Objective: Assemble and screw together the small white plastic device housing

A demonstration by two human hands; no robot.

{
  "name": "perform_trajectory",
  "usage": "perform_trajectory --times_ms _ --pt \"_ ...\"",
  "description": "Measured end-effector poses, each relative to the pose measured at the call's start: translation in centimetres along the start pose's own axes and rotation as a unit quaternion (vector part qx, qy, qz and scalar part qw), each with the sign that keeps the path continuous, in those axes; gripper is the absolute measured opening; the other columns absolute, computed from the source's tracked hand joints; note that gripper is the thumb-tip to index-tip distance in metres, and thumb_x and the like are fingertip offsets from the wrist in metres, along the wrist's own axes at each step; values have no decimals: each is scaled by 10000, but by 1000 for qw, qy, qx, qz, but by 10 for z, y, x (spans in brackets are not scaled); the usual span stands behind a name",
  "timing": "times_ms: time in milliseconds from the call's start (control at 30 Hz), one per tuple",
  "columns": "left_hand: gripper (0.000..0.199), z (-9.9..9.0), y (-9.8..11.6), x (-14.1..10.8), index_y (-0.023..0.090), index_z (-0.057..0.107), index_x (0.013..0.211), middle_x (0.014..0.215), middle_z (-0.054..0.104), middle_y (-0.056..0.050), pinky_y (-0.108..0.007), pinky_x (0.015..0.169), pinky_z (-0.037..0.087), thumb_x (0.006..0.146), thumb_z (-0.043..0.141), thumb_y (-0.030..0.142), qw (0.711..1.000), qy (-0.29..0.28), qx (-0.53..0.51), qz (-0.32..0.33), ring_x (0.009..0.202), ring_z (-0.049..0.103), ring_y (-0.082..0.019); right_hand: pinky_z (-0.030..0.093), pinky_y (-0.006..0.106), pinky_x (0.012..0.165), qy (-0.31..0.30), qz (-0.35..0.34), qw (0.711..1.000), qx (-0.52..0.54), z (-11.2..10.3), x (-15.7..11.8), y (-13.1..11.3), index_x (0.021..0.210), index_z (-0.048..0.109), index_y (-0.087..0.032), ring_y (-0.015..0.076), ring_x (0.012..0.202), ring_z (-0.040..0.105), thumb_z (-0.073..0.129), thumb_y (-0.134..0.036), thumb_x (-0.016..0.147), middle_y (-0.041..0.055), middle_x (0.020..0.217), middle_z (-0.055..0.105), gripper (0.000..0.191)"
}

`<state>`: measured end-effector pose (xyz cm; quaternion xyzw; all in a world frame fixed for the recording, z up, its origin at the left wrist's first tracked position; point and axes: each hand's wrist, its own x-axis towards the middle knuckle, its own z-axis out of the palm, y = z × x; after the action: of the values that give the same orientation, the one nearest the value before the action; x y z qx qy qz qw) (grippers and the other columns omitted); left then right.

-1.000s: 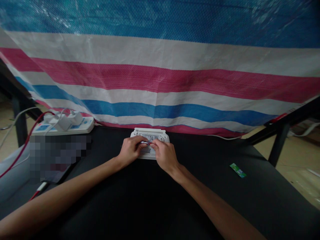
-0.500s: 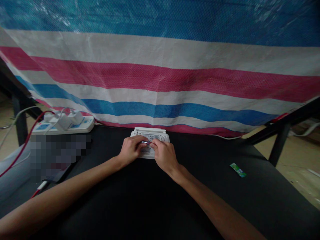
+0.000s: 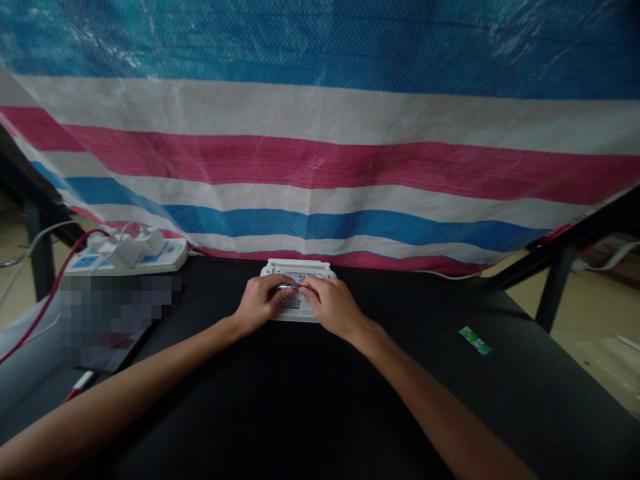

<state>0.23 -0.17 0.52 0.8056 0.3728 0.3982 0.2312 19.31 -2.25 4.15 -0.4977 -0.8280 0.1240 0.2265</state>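
A white router-like device (image 3: 296, 315), with a grid of vents and a label, lies on the black tabletop. Above its middle I hold a slim, shiny silver rod (image 3: 286, 287); its exact kind is too small to tell. The fingers and thumb of my left hand (image 3: 255, 303) are closed around its left part. At the rod's right end, where it looks reddish, my right hand (image 3: 334, 303) pinches with thumb and fingertips. Both hands cover the device's sides in part.
On the left stand a white power strip (image 3: 173, 259) with several plugs, a red cable (image 3: 50, 288) and a dark flat device (image 3: 113, 357), partly pixelated. A small green packet (image 3: 475, 341) lies to the right. A striped sheet (image 3: 320, 160) hangs behind the black table (image 3: 280, 413).
The right hand has shifted slightly, uncovering more of the device's lower edge and a little more of the silver rod. Both hands keep their grip. The camera view has moved slightly.
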Motion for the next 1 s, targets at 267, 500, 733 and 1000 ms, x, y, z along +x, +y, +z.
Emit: perform_trajectory --times_ms 267,500,733,1000 --pt "255 2 -3 -3 167 697 996 969 738 -69 -317 801 518 923 561 371 1000 -6 -19 -11 889 687 -221 424 278 735 12 -27 999 33 -11 2 7 919 701 -181 173 777 642 606 -270 894 50 861 731 133" --pt "241 3 -4 -4 169 698 997 960 739 -58 -313 811 518 924 560 352 1000 -2 -22 -5 877 689 -213 424 265 675 11 -38 998 43 -15 2 11 910 707 -169 146 682 610 667 -262 856 39 823 725 115" --pt "235 4 -6 -4 171 696 1000 972 740 -62 -315 814 522 928 561 349 1000 1 -18 0 892 693 -210 437 276 711 13 -69 996 47 -14 3 15 886 714 -169 148 722 614 696 -204 832 34 832 720 67" --pt "242 4 -7 -5 169 703 996 982 743 -67 -325 821 525 927 561 353 1000 5 -16 -3 898 696 -216 443 268 675 20 -61 997 46 -16 3 18 895 718 -169 139 691 604 715 -189 809 33 824 712 88"
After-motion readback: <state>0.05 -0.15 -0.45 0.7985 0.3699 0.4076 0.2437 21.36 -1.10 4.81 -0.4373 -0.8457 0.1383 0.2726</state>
